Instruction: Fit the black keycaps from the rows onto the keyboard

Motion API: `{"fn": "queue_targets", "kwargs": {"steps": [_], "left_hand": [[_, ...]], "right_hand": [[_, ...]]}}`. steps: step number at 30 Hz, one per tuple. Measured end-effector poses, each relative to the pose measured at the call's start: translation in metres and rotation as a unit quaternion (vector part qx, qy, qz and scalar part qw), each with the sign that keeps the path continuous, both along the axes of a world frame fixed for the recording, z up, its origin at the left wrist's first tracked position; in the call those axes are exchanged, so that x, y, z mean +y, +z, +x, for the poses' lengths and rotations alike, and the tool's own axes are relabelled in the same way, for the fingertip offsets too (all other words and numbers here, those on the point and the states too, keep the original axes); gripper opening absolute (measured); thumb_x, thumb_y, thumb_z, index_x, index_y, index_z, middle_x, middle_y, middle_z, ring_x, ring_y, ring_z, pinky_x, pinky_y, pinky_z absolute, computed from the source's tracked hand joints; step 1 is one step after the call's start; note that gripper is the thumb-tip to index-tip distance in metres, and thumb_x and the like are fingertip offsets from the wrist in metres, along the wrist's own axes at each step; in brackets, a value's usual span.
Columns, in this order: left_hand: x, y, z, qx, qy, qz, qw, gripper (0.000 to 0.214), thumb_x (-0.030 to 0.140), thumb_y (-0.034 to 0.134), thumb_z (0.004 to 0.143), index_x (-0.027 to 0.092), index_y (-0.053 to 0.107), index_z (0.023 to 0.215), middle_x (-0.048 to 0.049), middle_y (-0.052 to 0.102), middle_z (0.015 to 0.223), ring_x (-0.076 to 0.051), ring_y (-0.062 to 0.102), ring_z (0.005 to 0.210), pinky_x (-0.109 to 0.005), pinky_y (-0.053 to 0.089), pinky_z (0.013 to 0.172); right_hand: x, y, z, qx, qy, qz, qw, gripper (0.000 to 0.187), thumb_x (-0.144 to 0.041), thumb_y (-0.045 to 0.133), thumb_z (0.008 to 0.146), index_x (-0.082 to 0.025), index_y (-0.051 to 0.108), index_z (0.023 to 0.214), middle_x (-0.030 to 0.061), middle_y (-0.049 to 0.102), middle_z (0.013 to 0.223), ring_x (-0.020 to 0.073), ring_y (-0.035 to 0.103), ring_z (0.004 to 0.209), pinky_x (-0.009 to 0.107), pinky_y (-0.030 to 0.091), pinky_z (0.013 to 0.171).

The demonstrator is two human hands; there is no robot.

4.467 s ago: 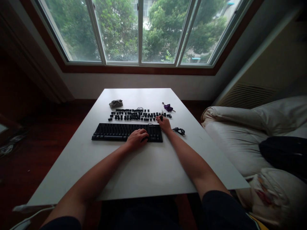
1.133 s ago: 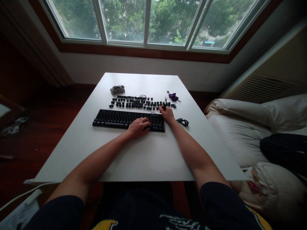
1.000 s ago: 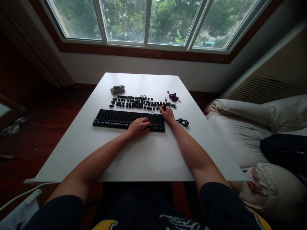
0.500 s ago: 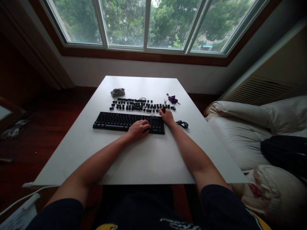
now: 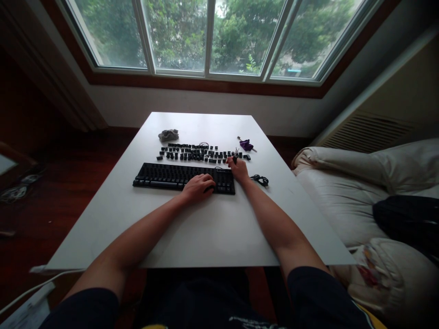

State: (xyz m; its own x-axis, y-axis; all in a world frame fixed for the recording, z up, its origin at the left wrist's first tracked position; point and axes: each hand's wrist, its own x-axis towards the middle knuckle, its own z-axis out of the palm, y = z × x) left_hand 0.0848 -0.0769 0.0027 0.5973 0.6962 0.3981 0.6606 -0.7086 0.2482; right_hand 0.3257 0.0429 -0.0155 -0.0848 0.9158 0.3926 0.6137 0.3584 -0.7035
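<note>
A black keyboard [image 5: 161,175] lies lengthwise across the white table [image 5: 206,233]. My left hand [image 5: 197,187] bends over its right half, fingers on the keys and thumb by the front edge, holding it. Above the keyboard's right end, my right hand [image 5: 239,170] is closed around a keycap puller [image 5: 235,159] with a black handle and thin prongs pointing up and away. Several rows of loose black keycaps [image 5: 185,156] are spread behind the keyboard. My left fingers hide part of the keys.
A grey crumpled cloth [image 5: 168,135] lies at the back left. Toward the back right is a purple cloth item [image 5: 246,145] with a stick-like part. A coiled black cable [image 5: 260,180] sits right of my right wrist. A sofa [image 5: 329,192] stands beside the table.
The whole view has shifted slightly, so the table sits a little lower in the picture. My right hand has tilted the puller a bit; my left hand stays on the keyboard.
</note>
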Motion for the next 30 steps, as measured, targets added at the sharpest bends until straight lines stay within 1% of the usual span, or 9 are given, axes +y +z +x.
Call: {"fn": "queue_targets", "kwargs": {"steps": [6, 12, 20, 26, 30], "left_hand": [[0.0005, -0.0009, -0.0005, 0.003, -0.002, 0.0, 1.0, 0.019, 0.028, 0.059, 0.091, 0.025, 0.068, 0.107, -0.006, 0.063, 0.115, -0.022, 0.06, 0.103, -0.038, 0.048, 0.092], [-0.0001, 0.0008, -0.0002, 0.002, -0.002, -0.002, 1.0, 0.019, 0.027, 0.058, 0.091, 0.024, 0.068, 0.107, -0.0066, 0.063, 0.114, -0.022, 0.06, 0.103, -0.038, 0.048, 0.093], [-0.0005, 0.0007, -0.0001, 0.001, -0.001, 0.0, 1.0, 0.018, 0.027, 0.059, 0.091, 0.024, 0.068, 0.106, -0.0061, 0.063, 0.114, -0.022, 0.06, 0.103, -0.038, 0.049, 0.093], [-0.0007, 0.0009, 0.0001, -0.003, 0.0, 0.0, 1.0, 0.018, 0.027, 0.059, 0.09, 0.025, 0.068, 0.106, -0.0063, 0.063, 0.114, -0.022, 0.06, 0.103, -0.038, 0.049, 0.093], [-0.0002, 0.0004, 0.0, -0.001, 0.0, -0.002, 1.0, 0.018, 0.028, 0.059, 0.091, 0.025, 0.068, 0.106, -0.0062, 0.063, 0.114, -0.022, 0.06, 0.103, -0.038, 0.049, 0.092]], "right_hand": [[-0.0003, 0.0009, 0.0002, 0.01, -0.007, 0.019, 1.0, 0.056, -0.061, 0.037, 0.098, -0.019, 0.07, 0.082, 0.0065, 0.07, 0.073, 0.0209, 0.065, 0.071, 0.03, 0.047, 0.071], [-0.0024, 0.0034, -0.0009, 0.011, -0.013, 0.016, 1.0, 0.062, -0.066, 0.032, 0.098, -0.019, 0.069, 0.082, 0.0076, 0.07, 0.075, 0.0216, 0.065, 0.073, 0.031, 0.048, 0.072], [-0.0036, 0.0053, -0.0016, 0.02, -0.015, 0.029, 0.999, 0.068, -0.07, 0.025, 0.097, -0.019, 0.067, 0.082, 0.0088, 0.07, 0.079, 0.0218, 0.065, 0.077, 0.031, 0.048, 0.076], [-0.0041, 0.0066, -0.0021, 0.019, -0.009, 0.005, 1.0, 0.069, -0.073, 0.025, 0.095, -0.02, 0.066, 0.081, 0.009, 0.07, 0.079, 0.0223, 0.064, 0.078, 0.031, 0.048, 0.074], [-0.0037, 0.0057, -0.0017, 0.019, -0.006, 0.008, 1.0, 0.067, -0.071, 0.026, 0.096, -0.019, 0.067, 0.082, 0.0088, 0.069, 0.079, 0.022, 0.064, 0.078, 0.031, 0.048, 0.073]]}}
